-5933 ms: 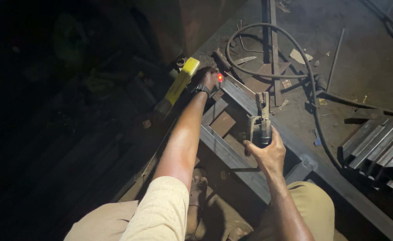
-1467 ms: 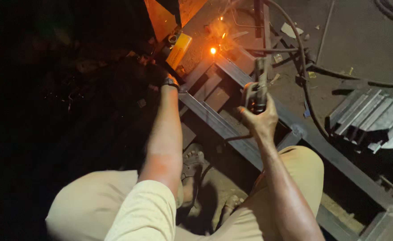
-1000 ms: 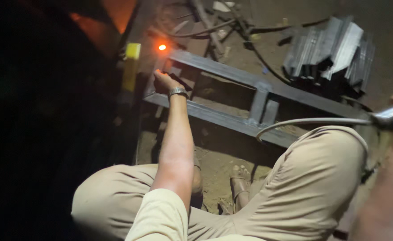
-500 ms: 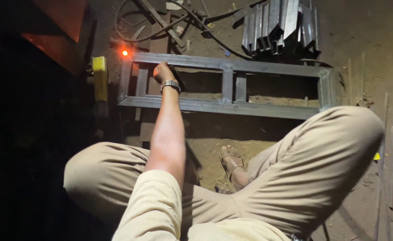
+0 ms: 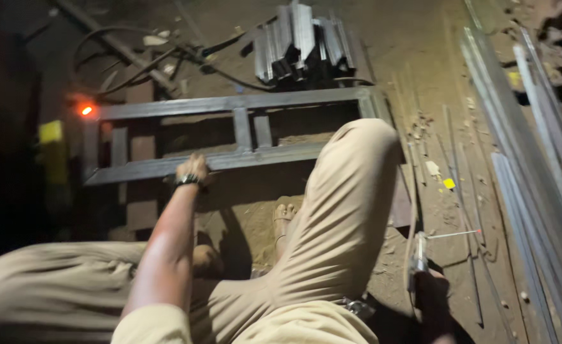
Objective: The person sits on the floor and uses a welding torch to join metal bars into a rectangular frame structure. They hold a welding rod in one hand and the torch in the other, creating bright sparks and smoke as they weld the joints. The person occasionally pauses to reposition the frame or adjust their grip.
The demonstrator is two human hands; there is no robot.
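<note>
The left hand [image 5: 193,169] rests on the near bar of a metal frame [image 5: 230,127], with its fingers curled down over the bar's edge as if to keep it from sliding. A watch [image 5: 186,181] sits on that wrist. The right hand [image 5: 430,294] is low at the right, beside the bent knee, and its fingers are closed round the handle of a welding holder [image 5: 418,258]. A thin rod [image 5: 453,234] sticks out of the holder to the right, with its tip well apart from the frame. The frame lies flat on the dirt floor [image 5: 421,95] in front of the person, and a hot spot [image 5: 87,110] glows orange at its far left corner. It looks like a break between welds: that corner seems just joined, and the rod is held away from the metal. The next weld would call for bringing the rod tip over to a joint while the left hand keeps the frame still. A pile of short metal pieces [image 5: 303,41] lies behind the frame, dark cables [image 5: 166,57] loop at the top left, and long metal strips [image 5: 536,146] lie at the right. The left side is very dark, and a yellow thing [image 5: 51,132] there is hard to make out. The right hand is in shadow, partly cut off by the bottom edge.
</note>
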